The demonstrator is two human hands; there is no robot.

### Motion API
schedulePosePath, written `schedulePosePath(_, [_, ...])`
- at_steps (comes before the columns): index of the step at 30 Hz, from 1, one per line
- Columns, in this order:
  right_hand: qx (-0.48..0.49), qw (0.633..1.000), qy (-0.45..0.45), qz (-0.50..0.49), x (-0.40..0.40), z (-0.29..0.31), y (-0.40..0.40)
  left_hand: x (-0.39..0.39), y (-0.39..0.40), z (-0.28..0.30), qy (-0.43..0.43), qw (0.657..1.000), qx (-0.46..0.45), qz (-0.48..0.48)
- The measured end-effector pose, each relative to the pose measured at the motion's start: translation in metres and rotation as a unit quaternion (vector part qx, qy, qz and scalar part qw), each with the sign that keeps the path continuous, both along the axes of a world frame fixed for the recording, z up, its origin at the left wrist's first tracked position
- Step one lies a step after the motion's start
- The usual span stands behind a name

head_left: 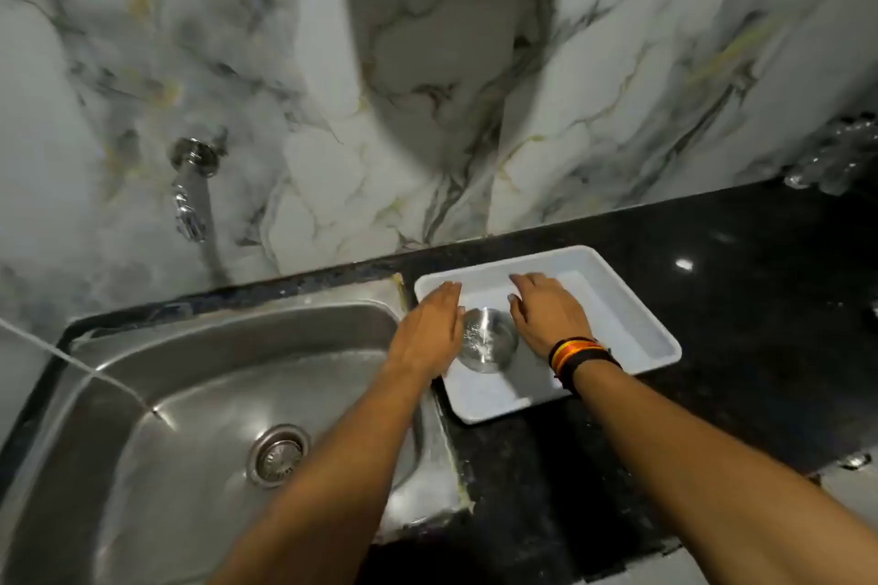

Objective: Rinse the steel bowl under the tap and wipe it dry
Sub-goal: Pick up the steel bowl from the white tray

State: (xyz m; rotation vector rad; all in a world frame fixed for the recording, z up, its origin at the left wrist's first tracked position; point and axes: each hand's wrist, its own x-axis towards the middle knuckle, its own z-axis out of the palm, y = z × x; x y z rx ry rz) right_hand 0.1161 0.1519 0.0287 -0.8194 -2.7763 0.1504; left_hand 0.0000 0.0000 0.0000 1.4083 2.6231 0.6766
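Note:
A small steel bowl (488, 338) sits upright in a white rectangular tray (632, 299) on the black counter. My left hand (427, 328) lies flat at the bowl's left side, fingers straight and together, over the tray's left rim. My right hand (546, 314) is flat at the bowl's right side, with coloured bands on the wrist. Both palms flank the bowl; whether they touch it I cannot tell. The chrome tap (190, 185) juts from the marble wall at the left, above the steel sink (157, 394). No water runs from it.
The sink has a round drain strainer (279, 455) in its middle. The black stone counter (741, 347) stretches right of the tray. Clear glass items (836, 157) stand at the far right against the marble wall. A thin white line crosses the sink's left rim.

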Motion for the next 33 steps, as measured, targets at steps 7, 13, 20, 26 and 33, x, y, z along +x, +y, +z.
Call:
schedulePosePath(7, [-0.149, 0.985, -0.081, -0.036, -0.01, -0.073, 0.048, 0.015, 0.049, -0.051, -0.151, 0.979, -0.026, 0.133])
schedulePosePath(13, [-0.25, 0.96, -0.087, -0.088, -0.034, -0.104, 0.059, 0.015, 0.074, -0.059, -0.177, 0.963, -0.034, 0.202])
schedulePosePath(20, [-0.273, 0.949, -0.072, -0.14, -0.042, -0.114, 0.06, 0.016, 0.085, -0.061, -0.211, 0.947, -0.055, 0.234])
schedulePosePath(26, [-0.277, 0.95, -0.052, -0.132, -0.04, -0.097, 0.054, 0.015, 0.08, -0.042, -0.218, 0.946, -0.046, 0.237])
schedulePosePath(33, [-0.26, 0.959, 0.018, -0.113, -0.061, -0.041, 0.038, -0.006, 0.052, 0.014, -0.203, 0.95, 0.027, 0.237])
